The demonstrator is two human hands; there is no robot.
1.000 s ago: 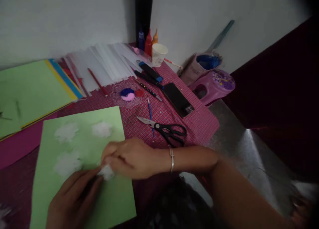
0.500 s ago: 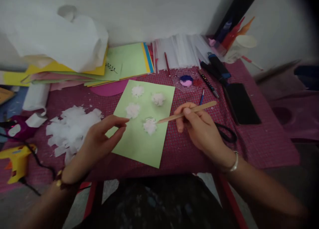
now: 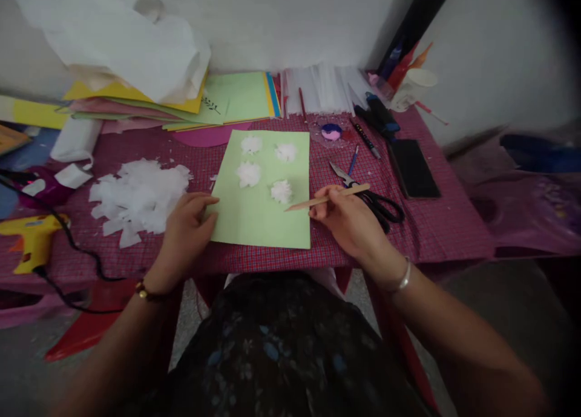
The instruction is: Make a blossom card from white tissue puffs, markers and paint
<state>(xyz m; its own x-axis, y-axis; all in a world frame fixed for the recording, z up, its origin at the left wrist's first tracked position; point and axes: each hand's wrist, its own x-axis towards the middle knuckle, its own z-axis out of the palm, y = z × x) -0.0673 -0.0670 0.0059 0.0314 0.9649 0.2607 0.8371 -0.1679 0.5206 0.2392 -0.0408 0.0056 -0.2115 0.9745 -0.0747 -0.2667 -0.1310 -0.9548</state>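
The stick (image 3: 336,197) is thin, flat wood, with one round end and one narrow end. The right hand (image 3: 351,223) is grasping it between thumb and fingers. The card (image 3: 254,220) is flat, smooth and green, with four straight sides. It lies on the checked cloth (image 3: 267,259), near the front edge of the table. The left hand (image 3: 189,223) is at the card's left edge, touching it, with finger and thumb a little apart; I cannot tell if they pinch the edge. Left of that hand is a heap of thin white bits (image 3: 140,193), soft and crumpled, with ragged edges. The glue gun (image 3: 34,238) is yellow, with a black cord. The scissors (image 3: 385,208) have black loop handles and lie just beside the right hand.

Half a second ago the card sat at a slant; now it sits straighter. The left hand was up near the puffs (image 3: 282,191) and has gone back to the card's edge. The stick's narrow end was right at the front puff; now it is a bit lower, apart from it. More of the scissors shows now.

All four puffs are on the card, white and fluffy with frilly edges. Two are on the left, one behind the other. Two are on the right, and the front one is round and full of little folds.
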